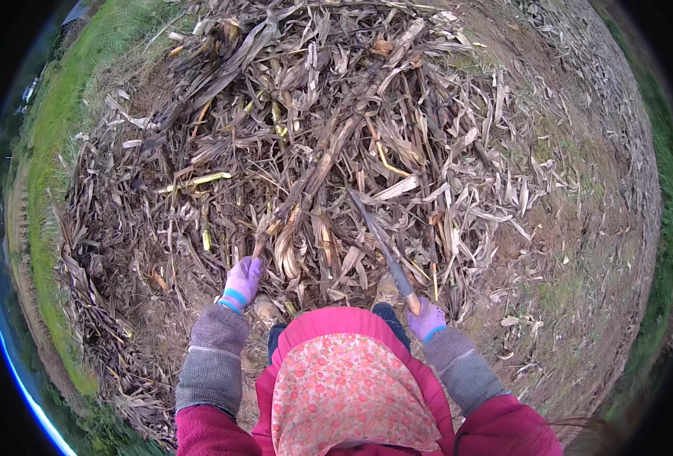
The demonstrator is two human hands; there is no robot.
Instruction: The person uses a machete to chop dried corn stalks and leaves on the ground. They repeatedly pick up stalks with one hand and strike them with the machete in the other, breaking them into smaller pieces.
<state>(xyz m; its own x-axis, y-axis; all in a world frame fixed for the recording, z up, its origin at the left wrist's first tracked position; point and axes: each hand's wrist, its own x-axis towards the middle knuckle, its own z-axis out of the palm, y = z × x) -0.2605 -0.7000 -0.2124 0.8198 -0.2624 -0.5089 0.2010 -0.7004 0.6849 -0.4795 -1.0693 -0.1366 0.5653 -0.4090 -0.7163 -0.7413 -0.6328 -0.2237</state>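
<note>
My left hand (242, 283), in a purple knit glove with a blue cuff band, is closed on the near end of a long dry corn stalk (329, 157). That stalk slants up and to the right over a heap of dry stalks and husks (291, 114). In my right hand (426, 319), also gloved in purple, is the wooden handle of a long-bladed knife (383, 242). Its dark, narrow blade points forward and to the left, over the near part of the heap. The blade's tip lies against dry leaves.
My shoes (269, 309) stand at the heap's near edge. More stalk litter (94, 302) lies along the left. Bare soil with scattered husks (564, 273) stretches to the right, and a green grass strip (57, 171) runs along the far left.
</note>
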